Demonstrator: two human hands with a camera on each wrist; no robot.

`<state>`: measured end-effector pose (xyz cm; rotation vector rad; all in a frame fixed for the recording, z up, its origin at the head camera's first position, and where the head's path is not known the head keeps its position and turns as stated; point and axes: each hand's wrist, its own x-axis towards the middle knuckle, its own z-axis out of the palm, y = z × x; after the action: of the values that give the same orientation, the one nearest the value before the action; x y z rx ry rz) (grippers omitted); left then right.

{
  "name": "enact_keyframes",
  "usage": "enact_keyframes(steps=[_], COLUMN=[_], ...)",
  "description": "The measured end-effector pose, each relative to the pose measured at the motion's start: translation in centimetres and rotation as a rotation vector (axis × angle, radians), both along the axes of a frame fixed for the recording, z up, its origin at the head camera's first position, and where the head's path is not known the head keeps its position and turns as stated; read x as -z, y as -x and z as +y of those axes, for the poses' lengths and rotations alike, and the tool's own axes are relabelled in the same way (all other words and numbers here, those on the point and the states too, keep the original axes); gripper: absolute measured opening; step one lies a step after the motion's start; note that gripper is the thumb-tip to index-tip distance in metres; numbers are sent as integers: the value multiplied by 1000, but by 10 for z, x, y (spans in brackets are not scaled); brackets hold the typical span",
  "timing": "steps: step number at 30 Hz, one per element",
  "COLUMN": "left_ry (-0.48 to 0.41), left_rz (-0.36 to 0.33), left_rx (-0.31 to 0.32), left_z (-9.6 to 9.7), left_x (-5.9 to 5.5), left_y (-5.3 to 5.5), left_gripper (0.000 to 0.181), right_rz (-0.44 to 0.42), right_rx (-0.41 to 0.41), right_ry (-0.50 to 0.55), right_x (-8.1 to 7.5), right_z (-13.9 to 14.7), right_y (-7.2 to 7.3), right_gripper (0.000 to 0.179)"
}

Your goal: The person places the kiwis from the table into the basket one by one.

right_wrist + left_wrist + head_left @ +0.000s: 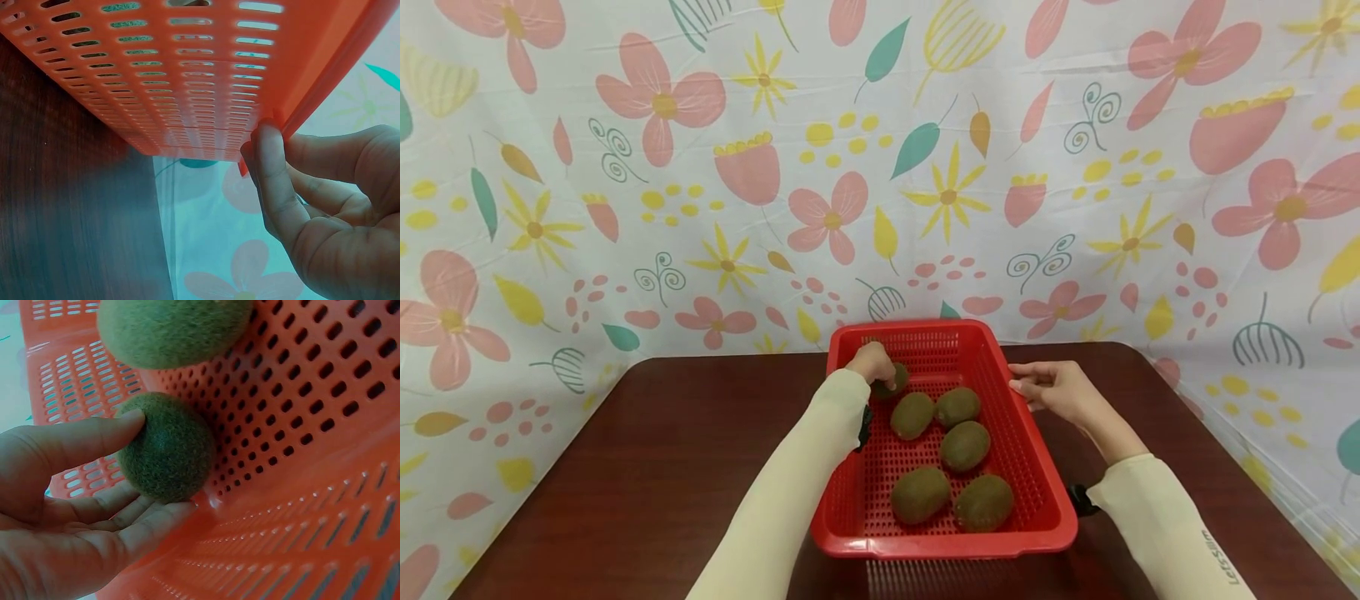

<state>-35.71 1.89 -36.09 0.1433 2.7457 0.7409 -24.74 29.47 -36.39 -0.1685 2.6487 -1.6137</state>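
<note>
My left hand (874,364) reaches into the far left part of a red plastic basket (951,546). Its thumb and fingers grip a brown fuzzy kiwi (165,450), thumb on one side and fingers curled under the other. Beside that kiwi in the left wrist view lies another kiwi (175,328). On the basket's right side my right hand (1060,390) pinches the rim between thumb and fingers; the right wrist view shows the fingertips (270,134) against the outer wall. Several more kiwis, such as one near the front (921,494), lie on the basket's slotted floor.
The basket stands on a dark brown table (685,450), close to its far edge. Behind it hangs a white cloth (865,283) printed with flowers and leaves. Table surface extends to the left and right of the basket.
</note>
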Motion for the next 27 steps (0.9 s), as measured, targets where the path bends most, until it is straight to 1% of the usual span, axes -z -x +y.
enact_keyframes(steps=[2, 7, 9, 12, 15, 16, 18, 19, 22, 23, 25, 27], left_ry=[32, 103, 117, 99, 97, 89, 96, 100, 81, 77, 70, 45], left_rz=[-11, -34, -36, -52, -69, -60, -60, -53, -21, -21, 22, 44], left_rx=[9, 24, 29, 24, 45, 81, 114, 136, 161, 149, 167, 175], left_z=[0, 0, 0, 0, -1, -3, -4, -5, -7, -6, -10, -15], left_x=[0, -2, -3, -1, 5, 15, 16, 15, 2, -12, -24, -34], left_y=[0, 2, 2, 2, 11, 23, 30, 32, 25, 12, 4, -4], left_gripper=[33, 32, 32, 34, 37, 36, 37, 37, 30, 27, 21, 19], right_rz=[0, 1, 5, 3, -1, -4, -10, -13, -24, -26, -27, -15], right_rx=[0, -1, -2, -5, -16, -19, -25, -29, -38, -46, -72, -109], right_ry=[3, 0, -1, -1, -3, -5, -6, -9, -23, -28, -50, -95], right_x=[-1, -2, -2, -2, -1, -2, -3, -4, -7, -8, -11, -13], right_z=[0, -1, -1, -2, -3, -3, -3, -3, -1, 0, 1, 2], right_y=[0, 2, 2, 2, 2, 2, 2, 3, 3, 4, 4, 4], right_gripper=[48, 47, 47, 47, 47, 47, 47, 47, 46, 46, 46, 45])
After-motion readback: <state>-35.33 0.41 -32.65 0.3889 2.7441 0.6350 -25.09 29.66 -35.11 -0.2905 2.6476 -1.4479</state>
